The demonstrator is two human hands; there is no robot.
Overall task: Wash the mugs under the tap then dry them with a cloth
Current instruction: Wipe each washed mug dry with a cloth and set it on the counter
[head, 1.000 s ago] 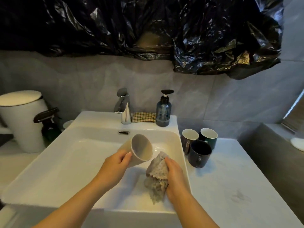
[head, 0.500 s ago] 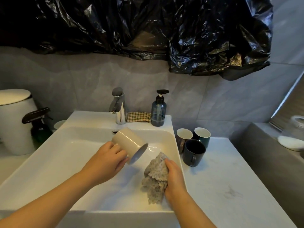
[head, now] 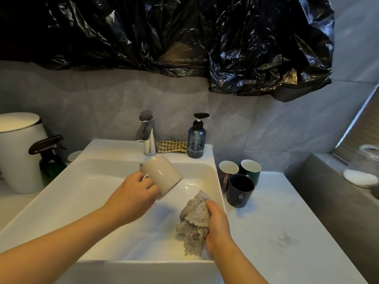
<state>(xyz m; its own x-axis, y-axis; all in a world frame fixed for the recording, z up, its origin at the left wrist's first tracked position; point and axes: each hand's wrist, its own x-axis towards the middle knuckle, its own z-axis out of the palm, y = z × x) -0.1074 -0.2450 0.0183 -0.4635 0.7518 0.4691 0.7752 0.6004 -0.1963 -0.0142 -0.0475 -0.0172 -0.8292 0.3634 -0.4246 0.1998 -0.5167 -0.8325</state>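
Mug (head: 162,177), tipped mouth-down over the sink (head: 114,149) at 6 o'clock from the tap (head: 148,136), was gripped at its handle by the curled fingers of the left hand (head: 133,193); cloth (head: 194,220), at its 5 o'clock, was bunched in the fingers of the right hand (head: 217,222); drying probably best began inside, over the sink.

Left hand (head: 133,193) grips the mug (head: 164,175), seemingly by its handle; right hand (head: 217,224) clutches the cloth (head: 192,222), forearms extended.
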